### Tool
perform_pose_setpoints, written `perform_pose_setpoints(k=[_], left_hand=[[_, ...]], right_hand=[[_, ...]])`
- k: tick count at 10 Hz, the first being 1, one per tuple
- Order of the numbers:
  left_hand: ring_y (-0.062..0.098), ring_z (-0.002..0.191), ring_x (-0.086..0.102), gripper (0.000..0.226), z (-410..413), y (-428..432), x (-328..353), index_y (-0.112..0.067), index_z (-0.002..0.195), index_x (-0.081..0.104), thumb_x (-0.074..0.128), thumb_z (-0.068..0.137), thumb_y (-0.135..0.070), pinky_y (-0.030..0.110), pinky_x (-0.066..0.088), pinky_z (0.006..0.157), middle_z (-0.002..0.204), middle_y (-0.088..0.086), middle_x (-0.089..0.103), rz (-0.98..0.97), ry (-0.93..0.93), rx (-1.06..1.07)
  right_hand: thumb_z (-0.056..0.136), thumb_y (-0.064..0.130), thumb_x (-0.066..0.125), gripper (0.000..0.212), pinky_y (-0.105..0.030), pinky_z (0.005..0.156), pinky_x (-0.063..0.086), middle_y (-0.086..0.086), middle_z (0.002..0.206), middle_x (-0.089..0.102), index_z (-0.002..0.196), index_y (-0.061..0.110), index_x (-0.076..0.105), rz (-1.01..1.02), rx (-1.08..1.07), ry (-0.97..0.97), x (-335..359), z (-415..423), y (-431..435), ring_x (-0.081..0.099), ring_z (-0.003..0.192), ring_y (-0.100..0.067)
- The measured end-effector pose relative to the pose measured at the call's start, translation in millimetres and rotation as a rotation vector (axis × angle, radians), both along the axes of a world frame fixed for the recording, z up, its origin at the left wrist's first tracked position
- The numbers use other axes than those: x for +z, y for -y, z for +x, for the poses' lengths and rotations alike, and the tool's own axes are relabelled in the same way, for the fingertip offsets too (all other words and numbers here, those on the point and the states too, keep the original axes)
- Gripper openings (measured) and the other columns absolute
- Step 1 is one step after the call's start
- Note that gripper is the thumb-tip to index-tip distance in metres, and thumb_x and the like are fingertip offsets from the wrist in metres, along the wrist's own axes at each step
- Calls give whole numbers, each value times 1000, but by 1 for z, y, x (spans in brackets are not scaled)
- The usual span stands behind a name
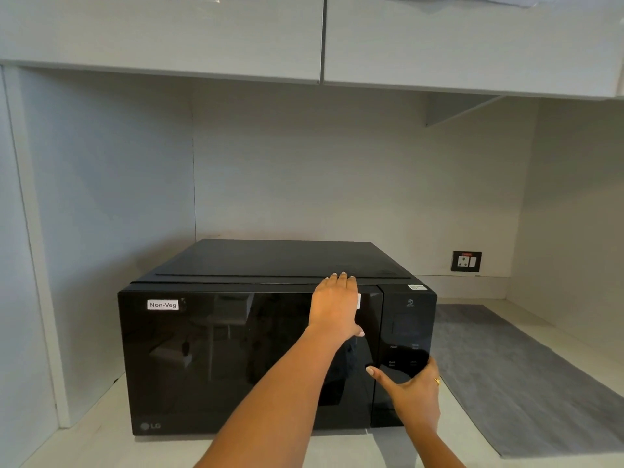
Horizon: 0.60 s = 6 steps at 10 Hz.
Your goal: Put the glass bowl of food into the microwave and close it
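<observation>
microwave (236,349) door shut; both hands (334,305) flat against it

Your black microwave (256,349) sits at the centre of the frame on a pale counter, its dark glossy door shut flush. A white "Non-Veg" label (162,305) marks the door's upper left, a logo its lower left. The glass bowl is out of sight.
</observation>
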<state>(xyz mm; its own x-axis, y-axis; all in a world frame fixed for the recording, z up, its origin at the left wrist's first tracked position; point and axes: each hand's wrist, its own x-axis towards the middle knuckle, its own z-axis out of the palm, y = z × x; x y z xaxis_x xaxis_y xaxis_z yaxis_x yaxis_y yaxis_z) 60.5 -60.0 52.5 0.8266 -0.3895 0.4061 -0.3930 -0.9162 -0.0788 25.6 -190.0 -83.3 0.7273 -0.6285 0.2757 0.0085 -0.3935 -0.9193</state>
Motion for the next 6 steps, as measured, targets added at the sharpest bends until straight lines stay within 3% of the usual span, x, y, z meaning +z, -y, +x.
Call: perform_pose_setpoints(k=[2,4,6], left_hand=[[25,147,14,95,-9,-12,-4,-10,149,14,66,80,-48,38,12,119,159,10,16,-54,6,-41],[24,148,6,89,-24,-25,-3,-10,150,9,57,86,-49,38,5,120,160,9,8,-86,-36,-46],[21,148,-10,72,-38,-51,-4,-10,150,0,26,97,-51,40,-2,120,161,8,-5,-169,-54,20]], right_hand=[[60,38,82,97,-53,101,42,-17,137,45,136,10,30,-45,55,-2,9,-10,0,43,127,-36],[76,33,71,93,-50,108,33,-16,153,19,145,11,13,-188,45,50,42,-21,-10,22,140,-35],[88,28,57,78,-41,116,19,-11,157,9,145,11,7,-356,129,170,91,-29,-30,7,145,-26]])
